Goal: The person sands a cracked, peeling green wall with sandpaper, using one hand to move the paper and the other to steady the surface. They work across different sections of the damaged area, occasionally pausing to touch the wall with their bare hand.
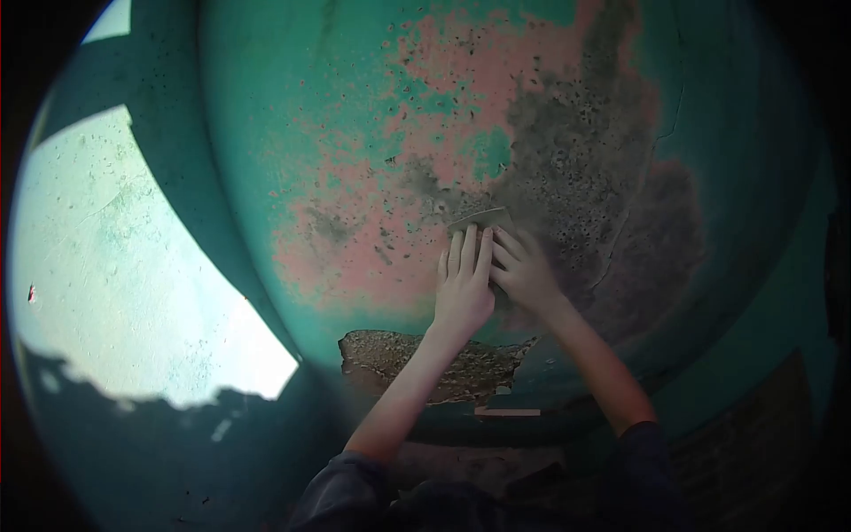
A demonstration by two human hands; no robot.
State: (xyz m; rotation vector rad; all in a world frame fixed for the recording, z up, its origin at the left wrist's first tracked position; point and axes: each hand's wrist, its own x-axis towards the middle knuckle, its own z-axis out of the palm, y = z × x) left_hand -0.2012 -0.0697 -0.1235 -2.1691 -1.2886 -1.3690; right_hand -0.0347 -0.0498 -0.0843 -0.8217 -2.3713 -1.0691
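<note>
Both hands lie side by side against a green wall [292, 115] with pink and grey worn patches. Under the fingers of my left hand [465, 288] is a thin greyish sheet [480, 218], pressed flat on the surface; its upper edge shows above the fingertips. My right hand [525, 270] touches the left one, its fingers stretched toward the sheet's right part. The fingers of both hands are extended, not wrapped round anything. The palms hide the lower part of the sheet.
Below the hands, a patch of bare, rough material [381, 359] shows where the coating is broken. A thin crack [628, 213] runs down the right side. Bright sunlight falls on the pale wall [133, 266] at the left. Dark sleeves cover my upper arms.
</note>
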